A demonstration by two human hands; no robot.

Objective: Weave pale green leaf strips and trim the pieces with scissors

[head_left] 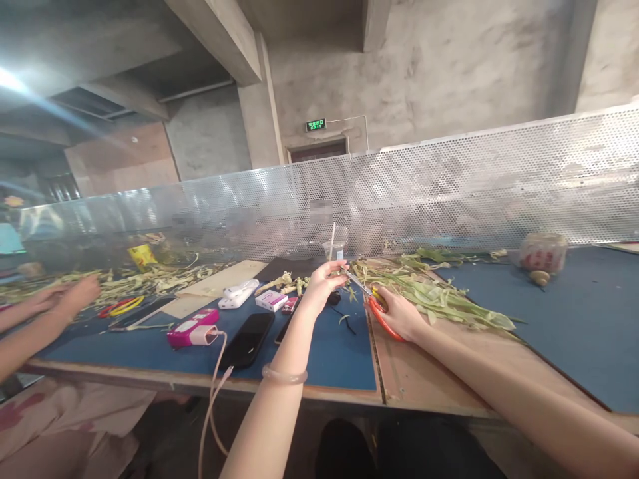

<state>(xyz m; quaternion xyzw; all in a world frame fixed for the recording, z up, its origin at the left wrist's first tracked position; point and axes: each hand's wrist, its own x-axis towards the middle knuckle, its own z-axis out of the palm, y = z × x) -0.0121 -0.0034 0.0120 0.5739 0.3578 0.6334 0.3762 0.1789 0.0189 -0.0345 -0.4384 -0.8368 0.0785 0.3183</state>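
Note:
My right hand (402, 316) grips a pair of scissors (383, 319) with orange and yellow handles, blades pointing up and to the left. The blade tips reach the fingers of my left hand (322, 287), which are pinched together above the table. What those fingers hold is too small to make out. Below and to the right lies a pile of pale green leaves and stalks (424, 296). Several knobbly, root-like yellowish pieces (284, 283) sit on the table beyond my left hand. A pale bangle (284, 376) circles my left wrist.
Left of my left arm are a black phone (248, 339), a magenta power strip (192, 328) with a plugged-in charger and cable, and a white-purple box (271, 301). A plastic cup (335, 246) with a straw and a jar (543, 253) stand farther back. Another person's hands (74, 299) work at left.

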